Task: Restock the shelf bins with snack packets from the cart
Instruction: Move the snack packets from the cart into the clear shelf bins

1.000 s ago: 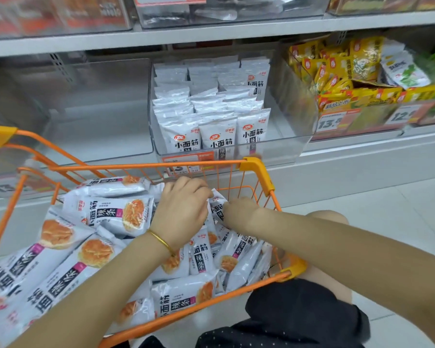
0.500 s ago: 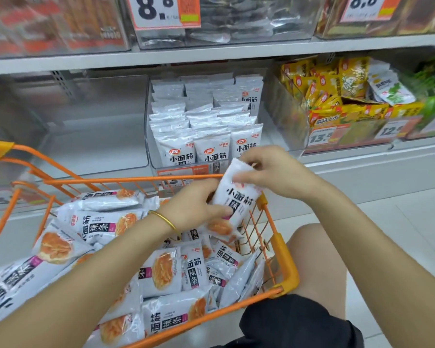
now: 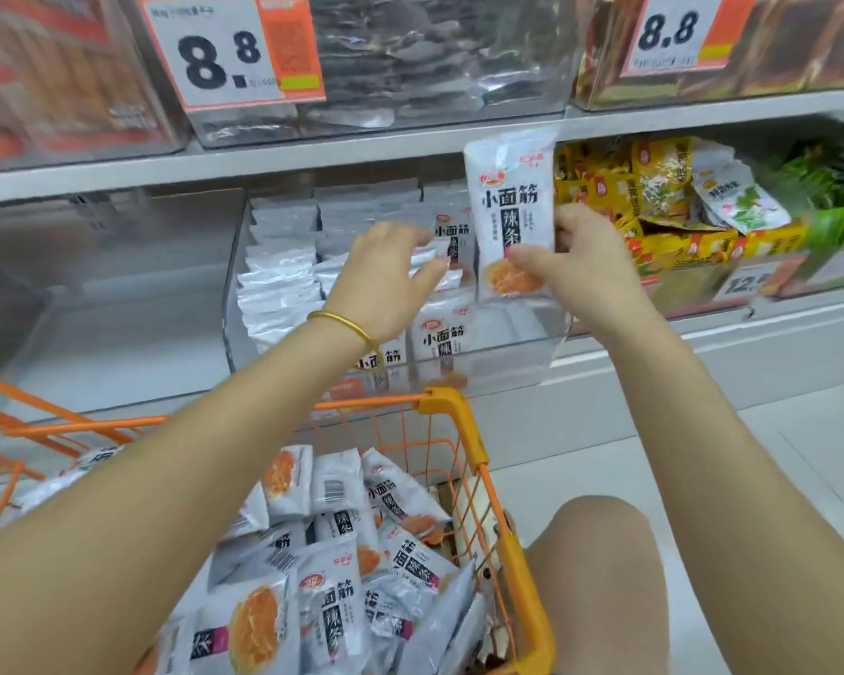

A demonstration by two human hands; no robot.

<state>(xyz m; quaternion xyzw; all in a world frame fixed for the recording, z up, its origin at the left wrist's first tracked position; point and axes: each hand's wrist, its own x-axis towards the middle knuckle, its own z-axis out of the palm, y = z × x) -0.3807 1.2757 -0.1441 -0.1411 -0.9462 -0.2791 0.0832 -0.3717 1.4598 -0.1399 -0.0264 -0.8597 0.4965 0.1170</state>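
My right hand [image 3: 583, 265] grips a white snack packet [image 3: 510, 202] with black characters and an orange picture, holding it upright above the right side of the clear shelf bin [image 3: 532, 353]. My left hand [image 3: 386, 280], with a gold bangle at the wrist, reaches over the bin with fingers spread, holding nothing. The bin holds rows of the same white packets [image 3: 283, 280]. Below, the orange wire cart [image 3: 459, 421] holds several more of these packets [image 3: 332, 606].
A bin of yellow snack packs [image 3: 654, 197] stands right of the white-packet bin, with green packs beyond. An empty clear bin [image 3: 118, 294] is to the left. Price tags reading 8.8 [image 3: 220, 56] hang on the upper shelf. My bare knee [image 3: 600, 567] is beside the cart.
Both hands rose from the cart to the shelf bin. The right hand carried one packet up and now holds it alone; the left hand let go of it.
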